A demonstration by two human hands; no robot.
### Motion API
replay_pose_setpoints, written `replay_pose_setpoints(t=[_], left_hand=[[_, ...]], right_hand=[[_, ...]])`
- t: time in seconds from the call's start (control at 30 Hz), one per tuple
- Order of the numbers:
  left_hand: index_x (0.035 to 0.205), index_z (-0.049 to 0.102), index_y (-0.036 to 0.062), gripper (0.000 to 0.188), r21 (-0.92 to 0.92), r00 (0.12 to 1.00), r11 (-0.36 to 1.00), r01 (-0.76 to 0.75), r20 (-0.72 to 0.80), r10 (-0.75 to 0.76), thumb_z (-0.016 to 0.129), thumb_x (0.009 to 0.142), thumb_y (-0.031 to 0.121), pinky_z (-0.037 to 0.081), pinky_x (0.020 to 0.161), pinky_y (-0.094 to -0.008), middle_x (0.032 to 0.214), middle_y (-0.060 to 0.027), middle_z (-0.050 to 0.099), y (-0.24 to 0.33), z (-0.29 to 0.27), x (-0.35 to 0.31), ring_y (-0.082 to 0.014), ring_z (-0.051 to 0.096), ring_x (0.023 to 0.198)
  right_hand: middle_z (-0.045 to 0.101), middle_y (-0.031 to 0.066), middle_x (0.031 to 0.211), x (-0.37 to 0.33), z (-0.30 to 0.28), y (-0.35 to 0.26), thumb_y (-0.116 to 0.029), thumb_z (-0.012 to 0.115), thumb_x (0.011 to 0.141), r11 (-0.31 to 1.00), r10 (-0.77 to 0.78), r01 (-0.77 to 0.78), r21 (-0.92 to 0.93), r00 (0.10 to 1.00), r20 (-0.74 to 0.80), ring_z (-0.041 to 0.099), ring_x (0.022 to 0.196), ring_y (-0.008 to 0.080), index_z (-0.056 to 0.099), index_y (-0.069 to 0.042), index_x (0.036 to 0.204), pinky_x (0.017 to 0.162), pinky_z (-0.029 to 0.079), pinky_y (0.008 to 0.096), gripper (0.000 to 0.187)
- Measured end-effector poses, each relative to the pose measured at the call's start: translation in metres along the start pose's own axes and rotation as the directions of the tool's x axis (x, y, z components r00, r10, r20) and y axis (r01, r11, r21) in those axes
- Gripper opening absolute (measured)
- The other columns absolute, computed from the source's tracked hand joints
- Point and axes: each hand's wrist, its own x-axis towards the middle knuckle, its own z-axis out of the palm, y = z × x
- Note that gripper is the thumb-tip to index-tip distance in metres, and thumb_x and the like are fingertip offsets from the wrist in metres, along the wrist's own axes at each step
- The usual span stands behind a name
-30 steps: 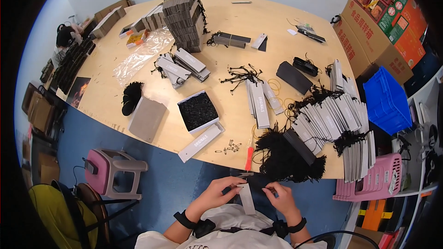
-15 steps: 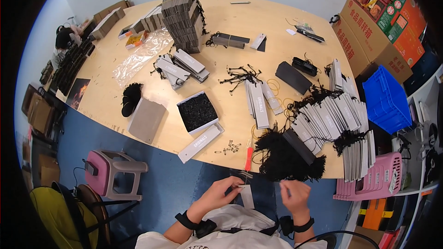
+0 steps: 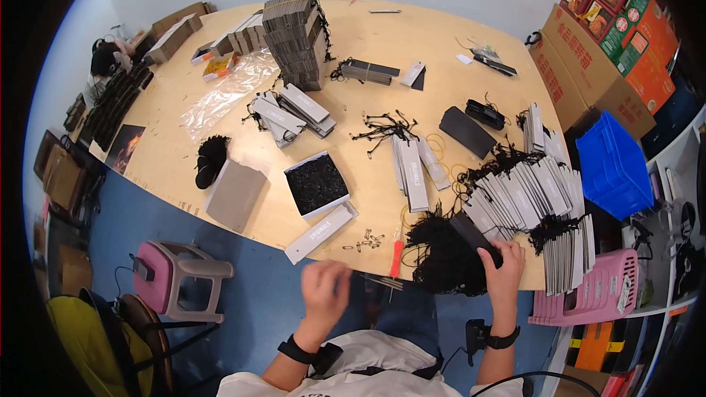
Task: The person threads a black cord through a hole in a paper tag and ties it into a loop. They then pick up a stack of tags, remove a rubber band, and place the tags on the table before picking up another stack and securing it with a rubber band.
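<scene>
My right hand (image 3: 505,270) has its thumb and fingers around the near end of a black card tag (image 3: 469,232), which lies at the edge of a heap of black cords (image 3: 441,254). My left hand (image 3: 325,295) is raised in front of the table's near edge, its curled fingers smeared by motion; I cannot make out anything in them. Close to it lie a grey-white printed tag (image 3: 318,235) and several small metal pins (image 3: 364,240). A red-handled tool (image 3: 396,259) rests at the table edge, its thin shaft reaching past the edge.
Rows of corded grey tags (image 3: 518,202) spread over the table's right side. A white box of black bits (image 3: 316,185) sits mid-table; behind it rises a tall stack of tags (image 3: 293,44). Beside the table are a blue crate (image 3: 614,165), a pink basket (image 3: 588,290) and a stool (image 3: 184,279).
The tag that hung below my left hand is no longer in view. My left hand has moved left and up; my right hand has reached forward and right onto the black card tag.
</scene>
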Motion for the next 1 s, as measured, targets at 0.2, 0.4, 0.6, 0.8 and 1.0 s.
replay_pose_setpoints(t=[0.2, 0.4, 0.6, 0.8, 1.0], left_hand=[[0.118, 0.066, 0.0044, 0.037, 0.32, 0.976, 0.926, 0.2, -0.152, -0.158, 0.073, 0.083, 0.012, 0.035, 0.105, -0.0484, 0.133, -0.0178, 0.053, -0.028, -0.025, 0.026, -0.0391, 0.042, 0.129], [0.119, 0.066, 0.0075, 0.038, 0.319, 0.976, 0.924, 0.212, -0.032, -0.214, 0.074, 0.084, 0.019, 0.029, 0.11, -0.0507, 0.138, -0.0148, 0.05, -0.041, -0.025, 0.021, -0.0397, 0.037, 0.134], [0.114, 0.066, 0.0038, 0.03, 0.305, 0.983, 0.936, 0.174, -0.116, -0.145, 0.071, 0.085, 0.011, 0.038, 0.104, -0.0454, 0.125, -0.0145, 0.058, -0.036, -0.027, 0.026, -0.0363, 0.048, 0.123], [0.116, 0.063, -0.0004, 0.028, 0.069, 0.97, 0.987, 0.148, -0.206, -0.131, 0.066, 0.089, 0.0, 0.048, 0.086, -0.0362, 0.103, -0.0145, 0.064, -0.043, -0.033, 0.016, -0.0305, 0.061, 0.095], [0.115, 0.058, -0.0013, 0.02, -0.428, 0.884, 0.874, 0.23, -0.283, -0.371, 0.062, 0.096, 0.004, 0.047, 0.08, -0.0248, 0.1, -0.0086, 0.062, -0.022, -0.038, 0.015, -0.0132, 0.059, 0.09]], right_hand=[[0.061, 0.0115, 0.102, 0.002, -0.002, -0.003, -0.019, 0.08, 0.078, 0.995, 0.055, -0.054, 0.088, 0.998, -0.003, 0.053, 0.101, 0.031, 0.067, 0.0, 0.104, 0.092, 0.041, 0.041, 0.035], [0.062, 0.0116, 0.108, 0.0, -0.008, -0.011, -0.016, 0.079, 0.079, 0.991, 0.06, -0.051, 0.126, 0.996, -0.068, 0.053, 0.106, 0.0319, 0.065, 0.0, 0.105, 0.095, 0.041, 0.0409, 0.034], [0.064, 0.0123, 0.102, -0.007, -0.006, -0.007, -0.005, 0.077, 0.079, 0.943, 0.071, -0.028, 0.332, 0.99, -0.118, 0.06, 0.095, 0.0254, 0.064, 0.001, 0.104, 0.085, 0.048, 0.0368, 0.029], [0.069, 0.0104, 0.084, -0.039, -0.028, -0.029, 0.005, 0.076, 0.076, 0.708, -0.167, -0.121, 0.696, 0.929, 0.331, 0.067, 0.071, 0.0166, 0.067, 0.002, 0.088, 0.065, 0.052, 0.0279, 0.016], [0.069, 0.0098, 0.077, -0.059, -0.008, -0.035, 0.002, 0.08, 0.073, 0.833, -0.301, 0.074, 0.548, 0.892, 0.338, 0.068, 0.07, 0.0198, 0.069, 0.0, 0.082, 0.064, 0.051, 0.0276, 0.015]])
